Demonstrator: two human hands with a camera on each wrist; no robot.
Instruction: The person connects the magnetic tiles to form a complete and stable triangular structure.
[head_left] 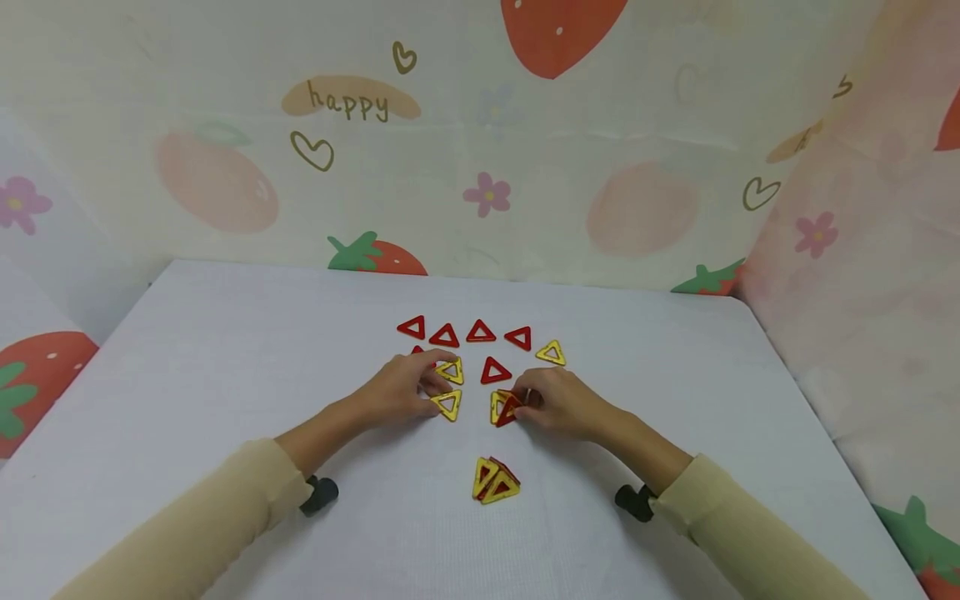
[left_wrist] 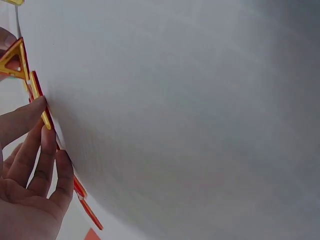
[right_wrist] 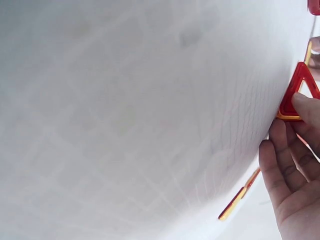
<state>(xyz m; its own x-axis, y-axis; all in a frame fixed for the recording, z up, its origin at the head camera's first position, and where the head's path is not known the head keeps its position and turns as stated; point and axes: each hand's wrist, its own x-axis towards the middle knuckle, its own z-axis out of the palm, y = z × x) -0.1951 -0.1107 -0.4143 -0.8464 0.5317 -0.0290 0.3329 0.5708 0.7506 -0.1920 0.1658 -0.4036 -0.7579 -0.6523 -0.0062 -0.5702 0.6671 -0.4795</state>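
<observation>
My left hand [head_left: 397, 390] pinches a yellow triangular magnetic tile [head_left: 457, 405] at its left side, low over the table; in the left wrist view the thumb lies on this tile [left_wrist: 35, 87]. A second yellow tile [head_left: 460, 372] is just beyond, by the index finger, and a red tile is partly hidden behind this hand. My right hand [head_left: 566, 403] grips a raised red triangular tile [right_wrist: 288, 106] between thumb and fingers. It leans against a yellow tile [head_left: 494, 408] as a joined piece. Nearer me stands a small red and yellow pyramid [head_left: 492, 490].
Beyond the hands lie several loose red triangles, among them one tile [head_left: 481, 337] in the back row and another [head_left: 487, 377] between the hands. A yellow triangle [head_left: 551, 360] lies at the right end. The white table [head_left: 225, 358] meets a printed cloth backdrop [head_left: 420, 183].
</observation>
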